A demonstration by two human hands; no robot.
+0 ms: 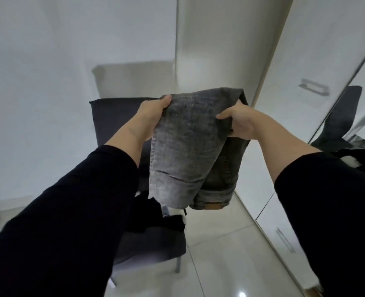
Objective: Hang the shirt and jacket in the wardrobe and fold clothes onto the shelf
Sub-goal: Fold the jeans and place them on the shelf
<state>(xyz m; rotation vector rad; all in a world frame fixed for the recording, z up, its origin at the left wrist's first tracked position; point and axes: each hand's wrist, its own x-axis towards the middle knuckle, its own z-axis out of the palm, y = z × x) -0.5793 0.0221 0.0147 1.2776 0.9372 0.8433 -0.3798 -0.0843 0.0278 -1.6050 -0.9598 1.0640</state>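
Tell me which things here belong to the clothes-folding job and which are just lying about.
Part of the job:
- folded grey jeans, held up by the left hand and right hand
- white wardrobe
- dark clothes on the chair

Just there:
- dark chair
- tiled floor

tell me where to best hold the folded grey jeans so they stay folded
Hold the folded grey denim jeans at the top fold, one grip on each side edge, where the left hand and right hand pinch now. Come from the sides: the layers meet at that fold, while the hems and waistband hang loose below and would fall open.
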